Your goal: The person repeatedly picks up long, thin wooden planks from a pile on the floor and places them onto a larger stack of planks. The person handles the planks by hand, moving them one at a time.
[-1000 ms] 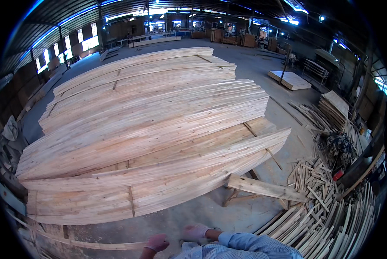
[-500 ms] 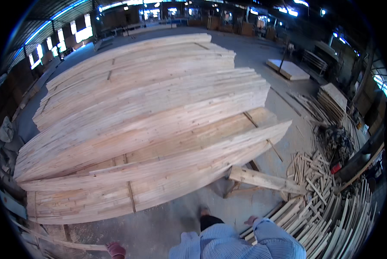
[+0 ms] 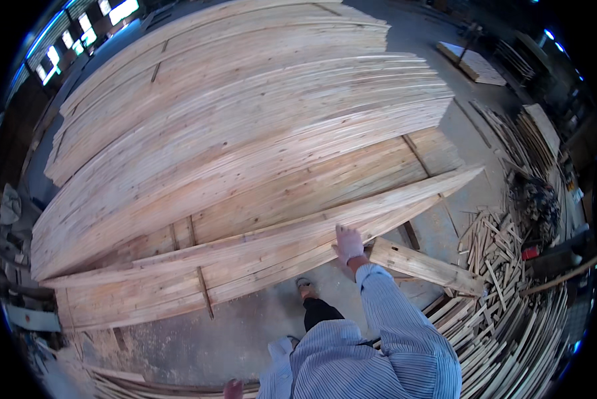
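Observation:
My right hand (image 3: pixel 349 245) reaches forward, fingers stretched out, at the near edge of a stack of long pale boards (image 3: pixel 258 243). Its fingertips appear to rest against the board edge. Low in the picture only a small part of my left hand (image 3: pixel 233 389) shows, beside thin wood strips (image 3: pixel 172 387); its fingers are mostly hidden, and I cannot make out whether it holds anything. A short thick timber (image 3: pixel 425 264) slants away just to the right of my right hand.
Larger board stacks (image 3: pixel 245 146) fill the far side. Loose sticks (image 3: pixel 494 256) lie heaped at right, with long strips (image 3: pixel 518 339) nearer me. A dark crossbar (image 3: pixel 204 292) sticks out under the near boards. A pale flat stack (image 3: pixel 471 63) stands far right.
My right hand has moved forward from my side to the board edge. My left hand has shifted right; the long strip that was by it no longer extends from it. The view has tilted down.

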`<state>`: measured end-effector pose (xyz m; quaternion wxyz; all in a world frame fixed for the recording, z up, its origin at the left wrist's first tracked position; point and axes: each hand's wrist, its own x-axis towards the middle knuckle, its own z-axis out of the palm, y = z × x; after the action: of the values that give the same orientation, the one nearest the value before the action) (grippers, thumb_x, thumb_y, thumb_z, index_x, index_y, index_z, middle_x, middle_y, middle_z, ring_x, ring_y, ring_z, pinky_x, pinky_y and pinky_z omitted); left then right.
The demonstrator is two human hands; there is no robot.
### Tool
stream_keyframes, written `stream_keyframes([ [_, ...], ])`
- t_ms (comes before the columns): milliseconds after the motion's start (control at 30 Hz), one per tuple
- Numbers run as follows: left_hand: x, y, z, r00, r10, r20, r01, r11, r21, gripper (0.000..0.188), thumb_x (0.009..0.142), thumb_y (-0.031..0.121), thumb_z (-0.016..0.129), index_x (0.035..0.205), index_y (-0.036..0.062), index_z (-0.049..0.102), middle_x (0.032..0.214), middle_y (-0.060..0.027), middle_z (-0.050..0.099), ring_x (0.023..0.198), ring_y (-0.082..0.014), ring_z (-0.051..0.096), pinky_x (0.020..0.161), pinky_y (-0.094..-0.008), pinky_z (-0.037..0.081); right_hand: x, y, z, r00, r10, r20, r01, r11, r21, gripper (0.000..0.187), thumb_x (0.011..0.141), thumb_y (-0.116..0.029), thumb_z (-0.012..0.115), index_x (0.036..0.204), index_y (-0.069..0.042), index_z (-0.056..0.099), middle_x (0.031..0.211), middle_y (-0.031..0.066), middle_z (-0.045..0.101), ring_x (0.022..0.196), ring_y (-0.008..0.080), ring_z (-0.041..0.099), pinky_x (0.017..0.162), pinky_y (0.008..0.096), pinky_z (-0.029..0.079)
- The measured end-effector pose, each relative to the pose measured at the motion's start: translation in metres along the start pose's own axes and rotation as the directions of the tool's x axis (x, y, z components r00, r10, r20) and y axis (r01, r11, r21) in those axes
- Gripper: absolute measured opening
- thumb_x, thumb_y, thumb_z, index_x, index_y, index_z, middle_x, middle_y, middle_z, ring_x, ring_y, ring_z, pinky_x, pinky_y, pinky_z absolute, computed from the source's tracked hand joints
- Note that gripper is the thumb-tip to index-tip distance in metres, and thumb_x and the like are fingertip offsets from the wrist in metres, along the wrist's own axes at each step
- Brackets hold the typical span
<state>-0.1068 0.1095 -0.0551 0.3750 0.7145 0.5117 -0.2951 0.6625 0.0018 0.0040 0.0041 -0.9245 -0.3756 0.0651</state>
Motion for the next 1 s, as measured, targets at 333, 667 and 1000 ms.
stream_keyframes([
  [333, 0.014, 0.148, -0.011, 0.988, -0.154, 0.003, 0.148, 0.942, -0.3, 0.032, 0.1, 0.021, 0.052, 0.128, 0.0085, 0.062, 0.127, -0.0116, 0.063, 0.12, -0.0287, 0.053, 0.103, -0.0389, 0.043, 0.161, 0.0, 0.005, 0.952, -0.023, 0.304, 0.08, 0.981, -0.175, 0.025, 0.095, -0.021, 0.06, 0.111, -0.013, 0.076, 0.11, 0.0122, 0.077, 0.106, 0.0296, 0.074, 0.088, 0.0445, 0.054],
  [667, 0.054, 0.14, -0.023, 0.996, -0.027, -0.081, -0.003, 0.937, -0.35, 0.03, 0.095, 0.023, 0.06, 0.117, 0.0046, 0.068, 0.109, -0.0118, 0.068, 0.098, -0.026, 0.062, 0.086, -0.0371, 0.05, 0.075, 0.004, -0.052, 0.942, -0.174, 0.288, 0.221, 0.965, -0.139, 0.019, 0.086, -0.027, 0.069, 0.096, -0.014, 0.08, 0.095, 0.0137, 0.078, 0.094, 0.0316, 0.076, 0.083, 0.0452, 0.058],
  [1000, 0.077, 0.142, -0.035, 0.975, 0.139, -0.174, -0.213, 0.357, -0.909, 0.022, 0.095, 0.028, 0.064, 0.098, 0.007, 0.071, 0.085, -0.005, 0.068, 0.078, -0.0181, 0.063, 0.071, -0.0298, 0.05, -0.17, -0.015, -0.079, 0.889, -0.203, 0.41, 0.258, 0.962, -0.084, 0.03, 0.087, -0.035, 0.064, 0.095, -0.011, 0.078, 0.099, 0.0175, 0.077, 0.093, 0.0357, 0.074, 0.084, 0.0502, 0.058],
])
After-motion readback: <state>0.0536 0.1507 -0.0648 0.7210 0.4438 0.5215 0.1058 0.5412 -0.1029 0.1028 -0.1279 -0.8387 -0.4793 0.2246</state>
